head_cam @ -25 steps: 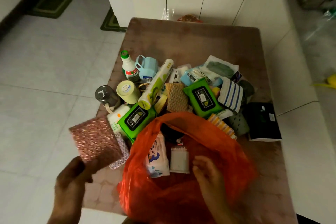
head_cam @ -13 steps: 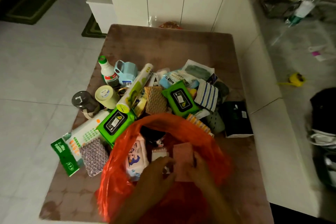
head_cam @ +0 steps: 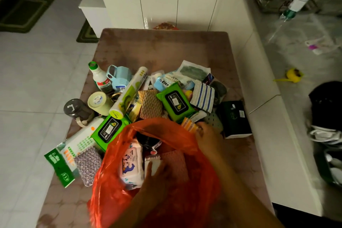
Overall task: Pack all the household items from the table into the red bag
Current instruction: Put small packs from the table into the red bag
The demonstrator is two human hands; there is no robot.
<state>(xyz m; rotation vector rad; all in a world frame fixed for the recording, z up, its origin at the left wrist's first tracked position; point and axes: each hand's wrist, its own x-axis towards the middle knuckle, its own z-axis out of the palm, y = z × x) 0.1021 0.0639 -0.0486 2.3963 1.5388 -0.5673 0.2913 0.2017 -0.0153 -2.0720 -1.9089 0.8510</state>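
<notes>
The red bag [head_cam: 114, 190] stands open at the near end of the brown table [head_cam: 166, 48]. Inside lie a baby wipes pack [head_cam: 131, 164], a small white item [head_cam: 150, 163] and a pink cloth [head_cam: 175, 159]. My left hand [head_cam: 159, 176] is inside the bag and rests on the pink cloth with loose fingers. My right hand [head_cam: 207, 139] grips the bag's right rim, beside an orange packet [head_cam: 188, 126]. Behind the bag are piled two green wipes packs [head_cam: 109, 129], a striped cloth [head_cam: 202, 96], a long roll [head_cam: 129, 92], a bottle [head_cam: 100, 77] and a black box [head_cam: 235, 118].
A glittery sponge [head_cam: 88, 164] and a green-white packet [head_cam: 74, 150] lie left of the bag by the table's left edge. A white counter [head_cam: 268, 116] runs along the right side. White cabinets stand beyond the far end, and tiled floor lies to the left.
My left hand carried the pink cloth from the left into the bag and now rests on it. My right hand moved from the bag's near side up to its right rim.
</notes>
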